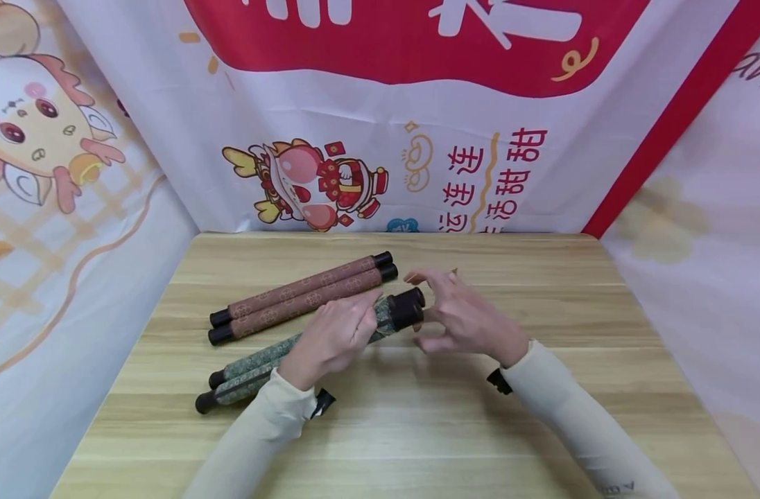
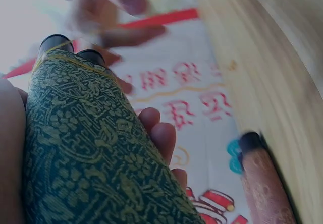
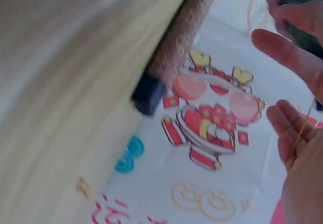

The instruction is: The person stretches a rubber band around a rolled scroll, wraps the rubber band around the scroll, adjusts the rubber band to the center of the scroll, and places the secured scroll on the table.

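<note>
My left hand [image 1: 333, 336] grips a pair of green patterned scrolls [image 1: 252, 374] near their right ends, fingers wrapped around the fabric. These scrolls have dark end knobs and slant up from the lower left. In the left wrist view, a thin yellow band [image 2: 81, 61] circles the green cloth just below the dark knobs. My right hand [image 1: 464, 315] is right beside those knobs, its fingers spread and bent. Across its fingers runs a strand of the yellow band [image 3: 303, 125] in the right wrist view.
Two reddish-brown scrolls [image 1: 305, 294] with black ends lie side by side on the wooden table [image 1: 417, 430], behind the green pair. A printed cloth [image 1: 355, 104] hangs along the table's back edge, with more printed cloth at the left and right.
</note>
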A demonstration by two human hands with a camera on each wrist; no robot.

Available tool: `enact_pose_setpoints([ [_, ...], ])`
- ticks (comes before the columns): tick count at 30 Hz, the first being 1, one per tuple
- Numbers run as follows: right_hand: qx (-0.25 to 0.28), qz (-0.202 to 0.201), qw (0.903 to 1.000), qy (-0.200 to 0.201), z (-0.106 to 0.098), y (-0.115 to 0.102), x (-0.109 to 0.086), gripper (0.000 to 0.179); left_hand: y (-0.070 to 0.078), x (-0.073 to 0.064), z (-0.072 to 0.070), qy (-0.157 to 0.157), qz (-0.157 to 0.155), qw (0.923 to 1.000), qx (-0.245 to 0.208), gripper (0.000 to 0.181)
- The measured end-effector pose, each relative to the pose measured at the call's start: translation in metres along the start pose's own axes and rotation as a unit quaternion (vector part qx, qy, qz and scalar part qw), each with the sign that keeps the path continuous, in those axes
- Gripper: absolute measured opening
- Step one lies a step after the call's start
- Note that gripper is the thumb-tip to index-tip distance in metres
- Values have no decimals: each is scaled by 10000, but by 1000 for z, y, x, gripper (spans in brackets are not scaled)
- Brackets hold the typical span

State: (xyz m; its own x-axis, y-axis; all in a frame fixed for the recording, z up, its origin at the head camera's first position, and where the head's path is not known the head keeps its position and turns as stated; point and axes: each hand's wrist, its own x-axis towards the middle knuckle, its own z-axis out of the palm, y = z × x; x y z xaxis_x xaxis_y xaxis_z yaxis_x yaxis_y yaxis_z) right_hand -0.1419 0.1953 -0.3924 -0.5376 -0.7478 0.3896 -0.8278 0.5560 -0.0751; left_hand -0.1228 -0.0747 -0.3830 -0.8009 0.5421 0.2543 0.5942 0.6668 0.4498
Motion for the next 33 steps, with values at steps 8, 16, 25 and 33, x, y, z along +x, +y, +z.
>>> enact_pose_setpoints([
  [8,2291,89,9730,253,18,-7,-2,60,8,2,-3,-27,105,9994,-322,32],
  [16,4830,985,8671,709,33,-3,-15,28,5,2,0,-74,-65,9997,-238,50],
  [25,6600,2467,7022,1023,27,-23,-5,37,3,10,21,279,-28,9992,280,52],
  [33,4050,4166,8033,1307,22,-36,17,34,3,23,40,407,157,9943,969,95],
])
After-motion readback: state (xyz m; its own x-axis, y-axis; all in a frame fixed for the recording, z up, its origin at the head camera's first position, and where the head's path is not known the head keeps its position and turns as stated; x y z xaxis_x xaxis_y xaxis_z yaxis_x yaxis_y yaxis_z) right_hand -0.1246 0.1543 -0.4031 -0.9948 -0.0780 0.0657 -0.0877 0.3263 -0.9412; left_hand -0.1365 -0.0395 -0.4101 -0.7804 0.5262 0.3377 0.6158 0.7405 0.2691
